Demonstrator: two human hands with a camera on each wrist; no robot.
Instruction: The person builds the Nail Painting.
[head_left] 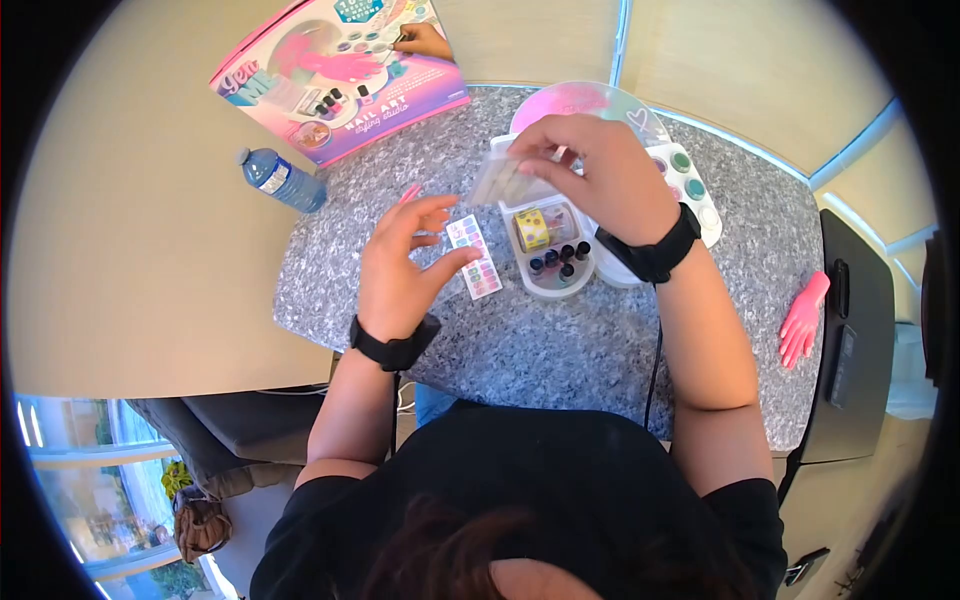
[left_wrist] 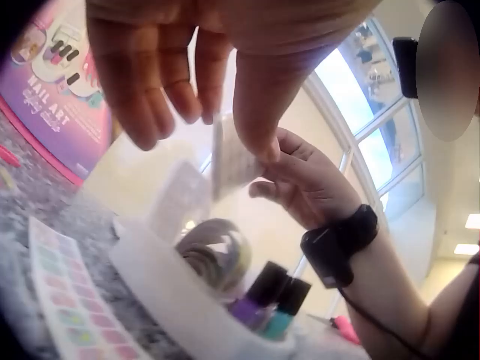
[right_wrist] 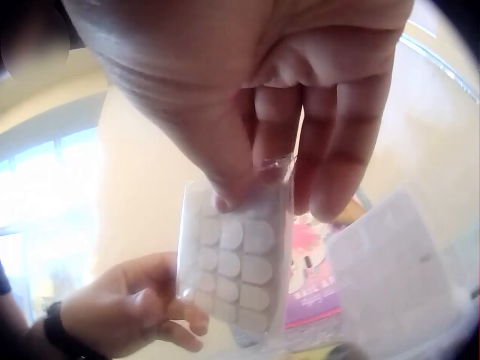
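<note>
My right hand [head_left: 610, 175] pinches the top of a clear packet [right_wrist: 236, 262] with rows of white nail-shaped pieces inside, above a white case [head_left: 560, 292]. My left hand [head_left: 400, 270] has its fingers loosely bent and apart, holding nothing. In the right wrist view its fingertips overlap the packet's lower corner. Inside the case are a yellow patterned roll [head_left: 532, 230] and several dark-capped nail polish bottles [head_left: 567, 258]. The translucent lid [right_wrist: 397, 262] of the case stands raised. A sheet of colourful nail stickers [head_left: 474, 258] lies on the table under my left hand.
A nail art box [head_left: 340, 90] stands at the back left, with a water bottle [head_left: 283, 180] beside it. Behind my right hand is a white tray with coloured pots [head_left: 694, 189]. A pink model hand [head_left: 801, 322] lies near the table's right edge.
</note>
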